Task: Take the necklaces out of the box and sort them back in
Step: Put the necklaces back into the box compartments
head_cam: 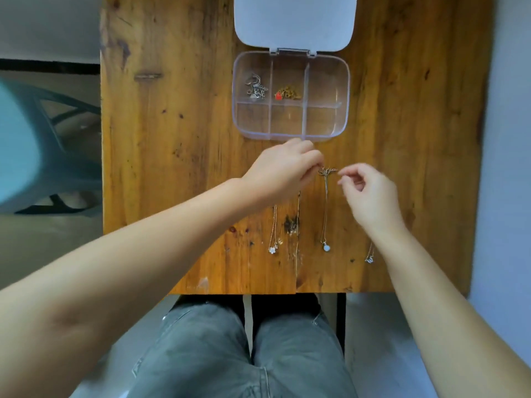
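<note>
Wooden bench (172,168) carries a clear box (342,90) near its far edge, lid open, two necklaces bunched in its far compartments. Left hand (283,175) pinches the top of a necklace (326,208) lying toward the near edge; right hand (370,196) hovers beside it, fingers (349,175) curled but apparently empty.

The desk (178,168) is orange-brown wood with dark knots and streaked grain. The box (343,81) is clear plastic, its lid (294,21) pale white. Inside lie a silver necklace (255,87) and a gold necklace (288,92) with a red charm. The trousers (201,354) are grey-green.
</note>
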`<state>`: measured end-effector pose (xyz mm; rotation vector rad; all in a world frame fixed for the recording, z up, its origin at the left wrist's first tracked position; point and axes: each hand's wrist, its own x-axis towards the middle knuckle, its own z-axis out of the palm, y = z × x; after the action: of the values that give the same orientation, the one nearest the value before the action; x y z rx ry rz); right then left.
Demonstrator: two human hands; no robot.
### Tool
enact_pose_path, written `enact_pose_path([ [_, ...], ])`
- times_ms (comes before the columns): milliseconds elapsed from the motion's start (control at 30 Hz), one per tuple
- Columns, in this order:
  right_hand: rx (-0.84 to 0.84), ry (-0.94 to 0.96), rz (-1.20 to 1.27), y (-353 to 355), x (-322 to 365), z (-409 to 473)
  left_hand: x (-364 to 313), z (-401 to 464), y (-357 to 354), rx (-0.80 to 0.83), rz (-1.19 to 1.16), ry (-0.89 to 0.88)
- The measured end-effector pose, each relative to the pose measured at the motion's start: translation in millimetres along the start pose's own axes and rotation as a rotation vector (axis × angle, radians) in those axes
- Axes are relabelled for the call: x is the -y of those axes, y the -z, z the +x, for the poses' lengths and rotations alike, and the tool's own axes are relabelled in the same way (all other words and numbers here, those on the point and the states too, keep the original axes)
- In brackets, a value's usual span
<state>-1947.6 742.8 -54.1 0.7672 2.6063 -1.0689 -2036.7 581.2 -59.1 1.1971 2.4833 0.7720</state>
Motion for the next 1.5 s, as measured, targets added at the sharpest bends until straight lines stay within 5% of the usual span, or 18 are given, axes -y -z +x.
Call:
enact_pose_path([
  [167,0.145,-0.121,-0.195,-32,-47,-72,-19,24,-48,0.164,0.103,0.183],
  [333,0.058,-0.085,-0.237,-51,-49,-86,-26,36,-62,0.155,0.253,0.14],
  [500,0.083,-0.072,-0.209,-48,-48,-85,-25,27,-58,0.157,0.115,0.182],
  [800,-0.001,-0.014,0.512,-5,11,-53,-13,10,33,-0.307,-0.606,0.45],
  [1033,-0.09,0.255,0.653,11,102,-6,42,-5,101,-0.542,-0.754,0.443],
  [1500,0.024,0.19,0.285,-30,137,35,75,-7,86,-0.18,-0.893,0.543],
])
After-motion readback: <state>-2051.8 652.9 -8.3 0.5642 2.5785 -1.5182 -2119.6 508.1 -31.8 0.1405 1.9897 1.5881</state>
